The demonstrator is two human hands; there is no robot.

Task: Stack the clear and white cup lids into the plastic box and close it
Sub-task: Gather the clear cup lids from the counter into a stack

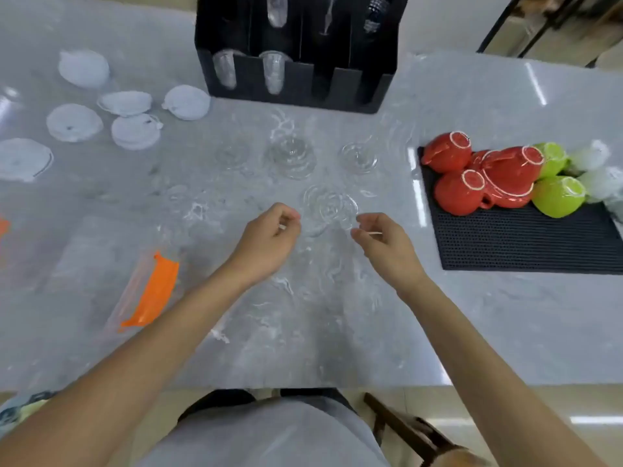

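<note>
Both the left hand (269, 235) and the right hand (381, 241) pinch one clear lid (332, 205) by its edges. It is thin and hard to see, so it may slip onto the tabletop (337, 332).

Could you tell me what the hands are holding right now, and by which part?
Both hands, left and right, pinch one clear cup lid by opposite sides of its near rim.

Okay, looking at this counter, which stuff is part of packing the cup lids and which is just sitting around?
Part of the job:
- white lids, far left
- clear lids, mid-counter
- clear lid that the left hand and right hand hold
- plastic box with orange latch

Just lying about:
- black cup dispenser
- red cups and green cups on the black mat
</note>
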